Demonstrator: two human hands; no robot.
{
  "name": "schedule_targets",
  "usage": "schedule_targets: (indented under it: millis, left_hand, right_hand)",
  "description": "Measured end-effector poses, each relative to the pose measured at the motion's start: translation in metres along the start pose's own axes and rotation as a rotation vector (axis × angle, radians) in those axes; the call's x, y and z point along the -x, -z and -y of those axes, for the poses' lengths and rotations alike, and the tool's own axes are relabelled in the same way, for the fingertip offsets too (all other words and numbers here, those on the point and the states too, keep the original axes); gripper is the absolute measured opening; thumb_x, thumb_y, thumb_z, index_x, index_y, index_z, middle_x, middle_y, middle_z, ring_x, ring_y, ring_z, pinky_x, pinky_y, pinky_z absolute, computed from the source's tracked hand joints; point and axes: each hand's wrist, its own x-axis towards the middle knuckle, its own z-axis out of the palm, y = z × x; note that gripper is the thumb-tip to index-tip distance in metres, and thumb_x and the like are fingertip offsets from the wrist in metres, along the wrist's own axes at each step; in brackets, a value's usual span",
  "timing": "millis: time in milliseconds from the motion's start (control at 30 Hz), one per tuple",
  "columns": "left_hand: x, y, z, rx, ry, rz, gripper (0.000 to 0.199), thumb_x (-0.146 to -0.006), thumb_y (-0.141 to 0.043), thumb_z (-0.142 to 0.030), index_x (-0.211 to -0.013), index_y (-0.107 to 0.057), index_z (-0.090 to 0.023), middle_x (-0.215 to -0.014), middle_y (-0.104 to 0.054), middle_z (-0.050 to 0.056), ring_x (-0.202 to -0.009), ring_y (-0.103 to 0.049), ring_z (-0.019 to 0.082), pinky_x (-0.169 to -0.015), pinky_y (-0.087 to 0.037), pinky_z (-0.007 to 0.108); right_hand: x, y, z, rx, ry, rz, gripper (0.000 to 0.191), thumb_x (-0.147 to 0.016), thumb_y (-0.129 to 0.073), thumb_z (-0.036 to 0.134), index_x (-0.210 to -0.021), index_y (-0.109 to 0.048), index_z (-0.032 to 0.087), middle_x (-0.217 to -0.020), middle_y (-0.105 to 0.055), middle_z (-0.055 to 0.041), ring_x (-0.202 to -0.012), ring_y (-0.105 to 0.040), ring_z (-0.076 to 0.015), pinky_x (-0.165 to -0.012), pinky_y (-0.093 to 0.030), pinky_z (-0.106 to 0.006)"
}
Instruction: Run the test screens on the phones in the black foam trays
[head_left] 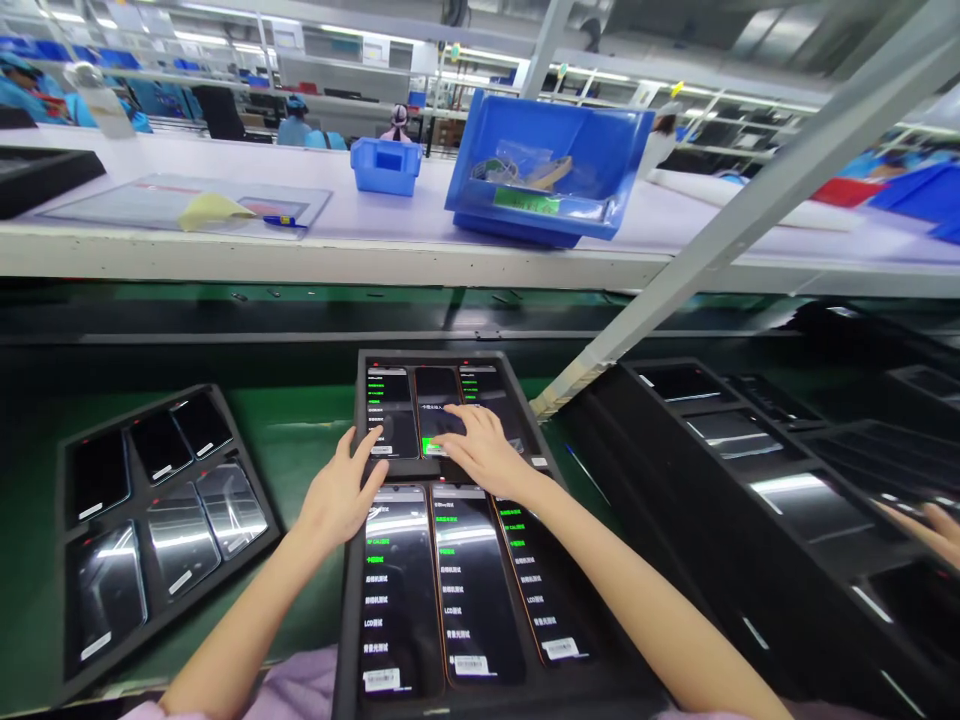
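Foam tray: black foam tray (435, 356) at 6 o'clock, six smartphones in two rows of three; each sits face-up in its own cutout, I reckon so the glass doesn't rub and every screen can be read at once
Middle far-row phone: this one (435, 385) sits in the tray just below centre of view, right under the right hand, its screen unlike the lists on the others
Right hand: fingers spread over that phone (480, 445), thumb out by the green on-screen button (430, 447), pinching nothing; can't tell if any tip actually touches the glass
Left hand: thumb and fingers apart (341, 490) at the lower edge of the left far-row phone (390, 405), not gripping it, looks more like a light steadying rest to me
Test menus: near row reads 后相机测试, 前相机测试, LCD测试, 背景光测试 in white, with some lines like 卡槽测试 in green
Barcode stickers: white ones (470, 665) low on the screens, print too tiny for me; no brand readable anywhere
Other tray: second foam tray (139, 503) at 8 o'clock, six dark phones, tilted on the green surface (300, 430)
Blue bin: big one (480, 150) near 12 o'clock, leaning so its mouth faces this side, probably for easy reach; green label (525, 200) too blurry
Co-worker: a hand (926, 530) at 4 o'clock, by more trayed phones (739, 435)
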Motion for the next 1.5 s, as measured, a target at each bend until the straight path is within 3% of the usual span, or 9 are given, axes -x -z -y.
schedule_targets:
  millis: [133, 267, 367, 500, 700, 1033, 1300, 1500]
  left_hand:
    - [-0.004, 0.0, 0.005, 0.038, -0.035, -0.06, 0.05, -0.093, -0.021, -0.042, -0.139, -0.028, -0.024, -0.141, -0.034, 0.012, -0.109, -0.056, 0.027, -0.087, -0.046, 0.039]
    - [-0.018, 0.005, 0.01, 0.038, -0.042, -0.157, 0.046, -0.094, -0.019, -0.035, -0.135, -0.035, -0.022, -0.123, -0.051, 0.009, -0.101, -0.059, 0.023, -0.083, -0.048, 0.035]
    - [-0.029, 0.011, 0.011, -0.011, -0.083, -0.166, 0.043, -0.094, -0.021, -0.032, -0.131, -0.042, -0.021, -0.109, -0.056, 0.008, -0.099, -0.058, 0.022, -0.083, -0.047, 0.034]
    - [-0.034, 0.014, 0.011, -0.029, -0.116, -0.134, 0.045, -0.094, -0.02, -0.034, -0.128, -0.047, -0.021, -0.102, -0.055, 0.007, -0.092, -0.059, 0.021, -0.081, -0.046, 0.033]
    - [-0.03, 0.012, 0.017, -0.018, -0.119, -0.113, 0.047, -0.094, -0.018, -0.037, -0.121, -0.054, -0.025, -0.105, -0.051, 0.006, -0.086, -0.06, 0.02, -0.077, -0.047, 0.034]
    - [-0.032, 0.011, 0.019, -0.131, -0.166, -0.099, 0.047, -0.094, -0.017, -0.034, -0.121, -0.055, -0.026, -0.106, -0.051, 0.008, -0.094, -0.055, 0.022, -0.087, -0.04, 0.041]
    - [-0.031, 0.011, 0.018, -0.049, -0.129, -0.106, 0.047, -0.093, -0.02, -0.035, -0.129, -0.047, -0.025, -0.106, -0.052, 0.008, -0.089, -0.057, 0.022, -0.083, -0.043, 0.04]
    - [-0.033, 0.009, 0.019, -0.02, -0.118, -0.134, 0.048, -0.093, -0.018, -0.038, -0.13, -0.046, -0.027, -0.104, -0.052, 0.007, -0.084, -0.059, 0.021, -0.079, -0.046, 0.037]
  right_hand:
    - [-0.008, -0.001, -0.004, -0.002, -0.003, -0.014, 0.04, -0.094, -0.025, 0.032, -0.105, -0.064, 0.029, -0.126, -0.048, -0.0075, -0.12, -0.038, -0.0223, -0.102, -0.027, -0.047]
    - [-0.021, 0.0, -0.019, -0.007, -0.066, -0.086, 0.044, -0.094, -0.021, 0.034, -0.105, -0.063, 0.027, -0.123, -0.049, -0.0092, -0.12, -0.038, -0.0228, -0.102, -0.026, -0.047]
    - [-0.024, -0.001, -0.025, -0.011, -0.095, -0.122, 0.044, -0.094, -0.021, 0.035, -0.103, -0.063, 0.027, -0.12, -0.05, -0.0087, -0.118, -0.039, -0.0231, -0.101, -0.026, -0.048]
    - [-0.015, -0.004, -0.027, -0.024, -0.11, -0.148, 0.043, -0.095, -0.022, 0.035, -0.103, -0.063, 0.027, -0.11, -0.053, -0.0075, -0.113, -0.043, -0.0215, -0.104, -0.021, -0.05]
    - [-0.01, -0.001, -0.027, -0.06, -0.123, -0.152, 0.047, -0.095, -0.02, 0.033, -0.097, -0.066, 0.03, -0.1, -0.055, -0.0045, -0.105, -0.048, -0.0192, -0.106, -0.019, -0.05]
    - [-0.01, -0.001, -0.018, -0.119, -0.074, -0.058, 0.045, -0.094, -0.024, 0.031, -0.092, -0.069, 0.033, -0.107, -0.053, -0.0033, -0.111, -0.045, -0.0188, -0.107, -0.017, -0.05]
    - [-0.001, 0.013, -0.04, -0.06, -0.262, -0.242, 0.049, -0.09, -0.025, 0.022, -0.075, -0.071, 0.029, -0.094, -0.056, -0.0037, -0.093, -0.048, -0.0187, -0.099, -0.027, -0.047]
    - [0.008, 0.006, -0.046, -0.025, -0.301, -0.24, 0.045, -0.088, -0.03, 0.022, -0.074, -0.072, 0.03, -0.091, -0.055, -0.0025, -0.091, -0.048, -0.0189, -0.098, -0.028, -0.047]
